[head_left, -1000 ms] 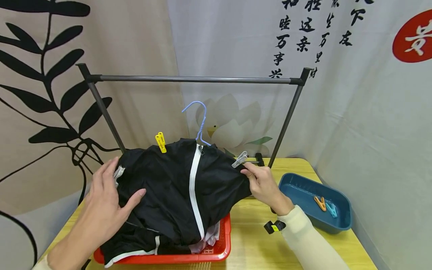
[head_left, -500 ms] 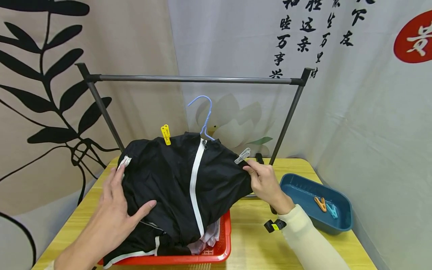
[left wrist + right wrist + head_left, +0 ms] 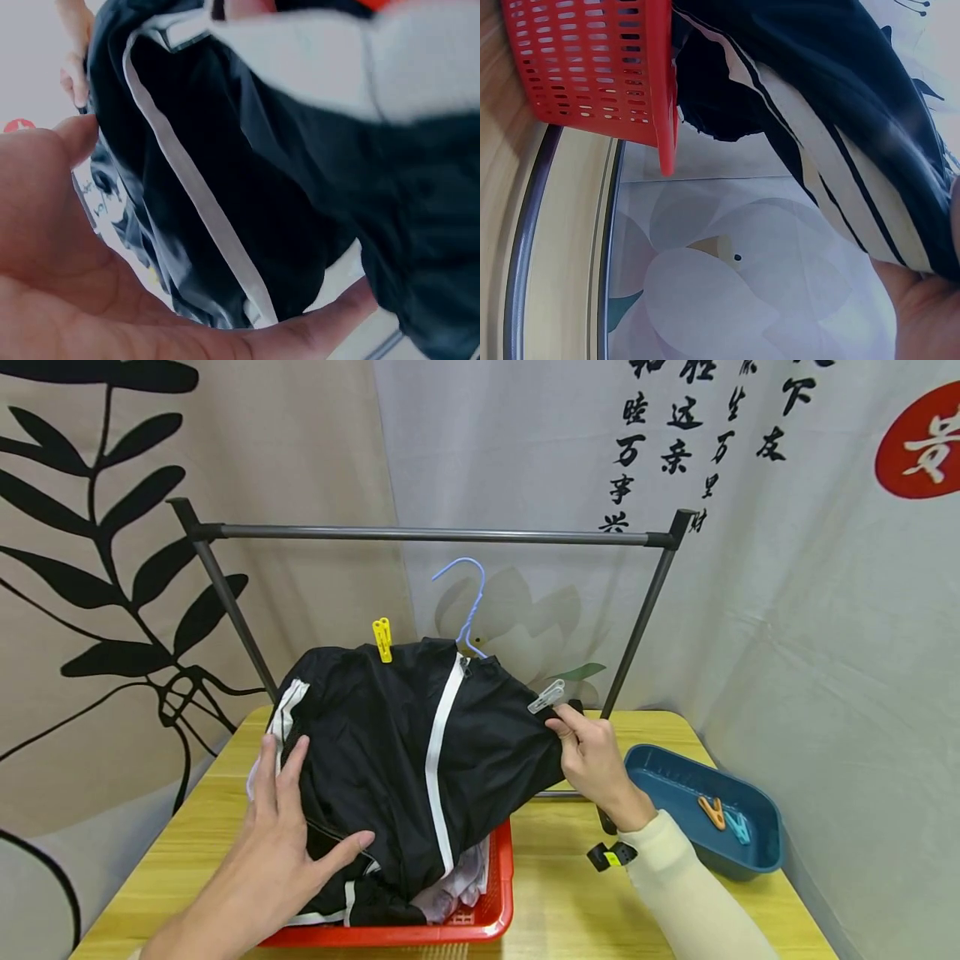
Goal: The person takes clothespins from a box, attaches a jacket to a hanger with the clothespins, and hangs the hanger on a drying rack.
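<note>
A black jacket [image 3: 367, 727] with a white-edged zip hangs tilted on a blue wire hanger [image 3: 474, 606], whose hook stands free below the rack bar. On its shoulders sit a yellow clothespin [image 3: 382, 640] and a clear clothespin [image 3: 547, 697]. My right hand [image 3: 596, 764] pinches the jacket beside the clear clothespin; the right wrist view shows the white-striped cloth [image 3: 817, 142] reaching that hand. With fingers straight and thumb spread, my left hand [image 3: 281, 852] rests against the white-striped left side. In the left wrist view the black cloth [image 3: 202, 150] lies between thumb and fingers.
Under the jacket stands a red basket [image 3: 483, 927] holding pale clothing [image 3: 457, 881]. Behind rises a grey clothes rack [image 3: 435, 534]. A blue tray [image 3: 675, 768] on the right holds an orange clothespin [image 3: 711, 812] and a light-blue clothespin [image 3: 738, 827]. The wooden table [image 3: 570, 893] supports these.
The jacket and hanger have risen and shifted right. My left hand has moved right along the jacket's left side, exposing more white stripe. My right hand keeps its pinch, shifting slightly.
</note>
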Demonstrator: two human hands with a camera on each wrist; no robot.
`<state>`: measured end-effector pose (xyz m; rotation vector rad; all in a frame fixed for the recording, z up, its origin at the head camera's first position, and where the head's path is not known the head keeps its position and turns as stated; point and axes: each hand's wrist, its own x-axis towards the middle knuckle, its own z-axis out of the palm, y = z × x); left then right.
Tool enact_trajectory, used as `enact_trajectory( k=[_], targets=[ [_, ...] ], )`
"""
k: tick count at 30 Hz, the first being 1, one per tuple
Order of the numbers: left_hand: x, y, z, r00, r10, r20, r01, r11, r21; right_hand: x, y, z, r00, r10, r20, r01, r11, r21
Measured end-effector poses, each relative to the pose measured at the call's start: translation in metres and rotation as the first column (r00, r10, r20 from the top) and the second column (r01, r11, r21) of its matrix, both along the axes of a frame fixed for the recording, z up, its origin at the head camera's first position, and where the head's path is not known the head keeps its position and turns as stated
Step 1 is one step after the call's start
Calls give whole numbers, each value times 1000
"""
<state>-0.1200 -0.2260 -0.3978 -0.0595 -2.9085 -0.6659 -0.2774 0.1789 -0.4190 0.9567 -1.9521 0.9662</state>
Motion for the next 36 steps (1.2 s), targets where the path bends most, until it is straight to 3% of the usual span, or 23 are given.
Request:
enact_trajectory(
  k=[6,12,26,36],
  targets=[
    [2,12,-5,999,-40,-26,40,999,-15,1,0,1,1000,-22,20,22,1000,-9],
    [0,21,-7,997,-72,10,72,997,-26,1,0,1,998,-48,45,48,999,-13],
    [-14,38,-12,983,-182,-8,182,983,-10,5,2,5,997,-56,55,57,998,-11],
    [-22,40,-15,977,-213,16,213,976,-50,8,4,2,997,-64,50,65,998,-9]
  ],
)
